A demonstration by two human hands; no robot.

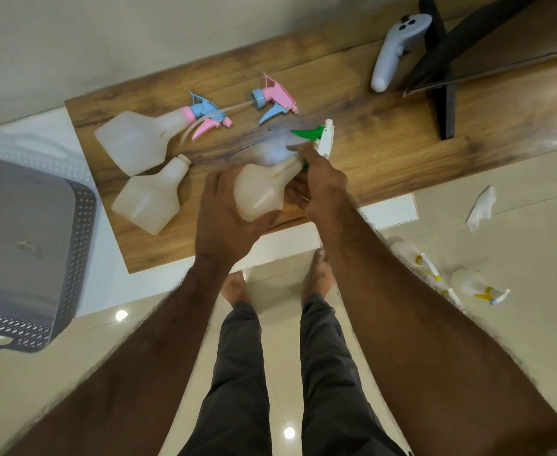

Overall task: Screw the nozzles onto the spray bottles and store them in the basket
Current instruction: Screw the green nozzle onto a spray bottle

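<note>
My left hand [224,215] grips the body of a translucent spray bottle [260,189] just above the wooden table [385,153]. My right hand [320,182] is closed around its neck, where a white and green nozzle [320,136] sits. To the left lies a bottle fitted with a pink and blue nozzle [139,139]. An uncapped bottle [152,195] rests in front of it. A loose pink and blue nozzle [274,98] lies further back. The grey perforated basket [73,258] stands at the left, nothing inside it.
A pale grey controller [395,49] and a black stand [441,70] occupy the table's back right. On the floor at the right lie two spray bottles with yellow nozzles [468,281] and a crumpled tissue [481,209]. My bare feet [316,274] are under the table edge.
</note>
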